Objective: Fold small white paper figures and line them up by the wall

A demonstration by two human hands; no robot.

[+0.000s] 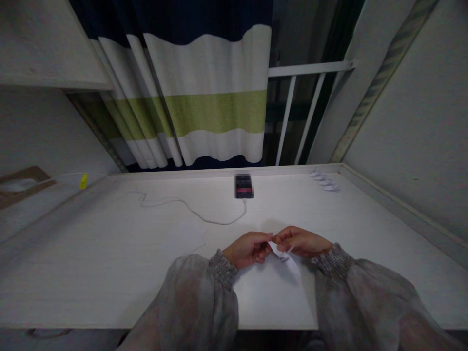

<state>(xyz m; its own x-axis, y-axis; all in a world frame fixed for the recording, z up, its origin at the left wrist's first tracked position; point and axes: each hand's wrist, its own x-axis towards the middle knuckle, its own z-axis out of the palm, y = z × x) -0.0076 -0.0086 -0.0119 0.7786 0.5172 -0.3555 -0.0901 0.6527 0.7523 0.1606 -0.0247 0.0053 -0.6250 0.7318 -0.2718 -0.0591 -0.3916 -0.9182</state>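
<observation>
A: Pos. of the workpiece?
B: Folded white paper (284,256), lower frame, slightly R of ctr., btwn both hands. Lower end points down-R; contact w/ the white table (91,253) can't be confirmed.
A: L hand status?
B: L hand (250,249): thumb + index pinched at paper's upper-L tip; remaining fingers curled.
A: R hand?
B: R hand (302,241): fingers bent, gripping same paper from R side, fingertips nr those of L hand.
A: Surrounding items?
B: Dark device (243,186), mid-frame, nr table's rear edge; display obscured. White cable (224,224) meets its lower edge, curves off to L. Small folded pieces (331,187) in a row, R of ctr., nr rear R corner of table.
A: Background?
B: Curtain (215,68), upper ctr.-L, navy/white/green bands; white railing (310,69) to its R. Yellow tag (84,181), far L of frame.
</observation>
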